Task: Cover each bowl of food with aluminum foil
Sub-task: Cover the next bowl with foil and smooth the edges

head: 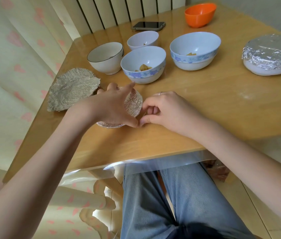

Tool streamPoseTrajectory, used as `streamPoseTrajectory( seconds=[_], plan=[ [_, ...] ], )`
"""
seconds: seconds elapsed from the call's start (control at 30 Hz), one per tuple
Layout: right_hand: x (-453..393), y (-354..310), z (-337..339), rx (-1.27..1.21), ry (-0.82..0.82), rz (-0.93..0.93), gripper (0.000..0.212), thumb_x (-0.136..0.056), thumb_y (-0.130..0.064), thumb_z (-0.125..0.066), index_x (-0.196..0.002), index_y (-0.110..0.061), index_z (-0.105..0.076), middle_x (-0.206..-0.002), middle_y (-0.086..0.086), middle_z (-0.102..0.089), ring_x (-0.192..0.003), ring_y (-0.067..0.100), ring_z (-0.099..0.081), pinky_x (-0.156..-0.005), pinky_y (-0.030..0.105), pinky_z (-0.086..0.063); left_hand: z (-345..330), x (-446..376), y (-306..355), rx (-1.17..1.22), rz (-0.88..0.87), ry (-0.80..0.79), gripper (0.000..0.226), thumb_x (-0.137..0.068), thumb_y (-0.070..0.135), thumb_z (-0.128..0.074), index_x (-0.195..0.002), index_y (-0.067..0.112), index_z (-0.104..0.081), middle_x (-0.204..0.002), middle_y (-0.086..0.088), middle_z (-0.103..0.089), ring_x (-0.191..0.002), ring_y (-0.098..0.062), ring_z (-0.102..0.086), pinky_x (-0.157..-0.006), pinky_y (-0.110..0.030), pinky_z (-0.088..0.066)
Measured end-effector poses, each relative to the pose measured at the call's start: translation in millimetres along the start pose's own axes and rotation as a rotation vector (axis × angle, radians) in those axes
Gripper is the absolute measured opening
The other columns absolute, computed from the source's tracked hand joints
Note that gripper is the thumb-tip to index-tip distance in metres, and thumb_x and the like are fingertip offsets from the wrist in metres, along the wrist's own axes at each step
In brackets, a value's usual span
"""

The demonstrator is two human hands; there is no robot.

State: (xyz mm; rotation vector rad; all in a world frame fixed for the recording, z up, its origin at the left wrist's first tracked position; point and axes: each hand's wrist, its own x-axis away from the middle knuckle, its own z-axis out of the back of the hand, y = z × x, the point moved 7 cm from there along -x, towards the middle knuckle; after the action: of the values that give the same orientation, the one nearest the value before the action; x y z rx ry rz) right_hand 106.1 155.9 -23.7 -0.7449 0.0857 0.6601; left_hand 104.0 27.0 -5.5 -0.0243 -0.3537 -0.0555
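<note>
A small foil-covered bowl (133,105) sits near the table's front left, mostly hidden under my left hand (113,107), which lies spread over its top. My right hand (163,109) pinches the foil at the bowl's right rim, its fingertips touching my left thumb. Behind stand several uncovered bowls with food scraps: a blue-flowered bowl (144,66), a larger blue-flowered bowl (194,50), a small white bowl (143,39) and a black-rimmed white bowl (105,57). A big foil-covered bowl (270,54) stands at the right. A crumpled foil sheet (72,88) lies at the left edge.
An orange bowl (200,14) and a dark phone (148,25) lie at the back of the wooden table (205,104). A radiator and a curtain are behind and to the left. My legs in jeans show under the table's front edge.
</note>
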Motion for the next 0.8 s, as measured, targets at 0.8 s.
streamPoseTrajectory(
  seconds=[0.8],
  plan=[
    [14, 0, -1, -0.061, 0.044, -0.074, 0.014, -0.076, -0.003, -0.074, -0.086, -0.011, -0.069, -0.079, -0.010, -0.056, -0.068, -0.002, -0.050, -0.071, 0.010, -0.041, -2, 8, -2, -0.197, -0.291, 0.006, 0.121, -0.065, 0.051, -0.080, -0.142, 0.062, 0.012, -0.144, 0.016, -0.003, -0.132, -0.020, -0.008, -0.109, -0.044, -0.035]
  ],
)
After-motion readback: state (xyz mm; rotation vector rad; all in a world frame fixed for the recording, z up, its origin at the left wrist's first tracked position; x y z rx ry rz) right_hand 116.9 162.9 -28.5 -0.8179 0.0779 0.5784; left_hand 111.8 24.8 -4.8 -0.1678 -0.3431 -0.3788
